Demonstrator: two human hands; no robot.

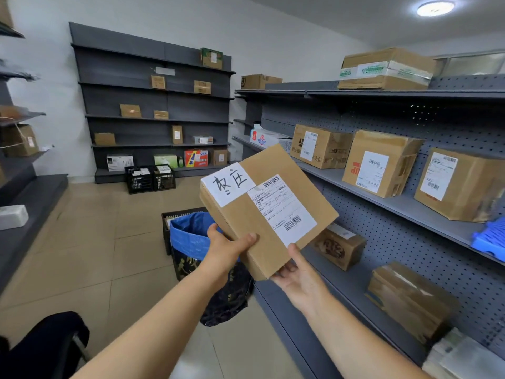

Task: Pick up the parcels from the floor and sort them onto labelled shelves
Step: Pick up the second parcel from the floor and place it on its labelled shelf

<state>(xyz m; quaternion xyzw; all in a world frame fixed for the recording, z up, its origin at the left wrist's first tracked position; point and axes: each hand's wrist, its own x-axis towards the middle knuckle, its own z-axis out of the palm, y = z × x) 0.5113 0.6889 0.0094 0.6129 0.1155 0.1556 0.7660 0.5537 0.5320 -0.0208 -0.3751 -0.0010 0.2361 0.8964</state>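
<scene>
the parcel [262, 212] hides the left hand [228, 248] fingers beneath it; its shipping label [282, 206] print is too small to read; the blue crate [489, 239] is cut off at the right edge.

Handwritten characters resembling "枣庄" on a white label [229, 184] atop the held parcel [267, 212]. Beside it, a barcoded shipping label [282, 210], print too small to read.

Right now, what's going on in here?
A person is holding a flat parcel up in both hands, the left hand on its near-left edge and the right hand under its near corner. It carries a handwritten label and a printed shipping label, both facing the camera. It is not on any shelf yet. The grey shelves to the right already hold several boxes. A blue-lined bag stands on the floor just behind the parcel.
</scene>
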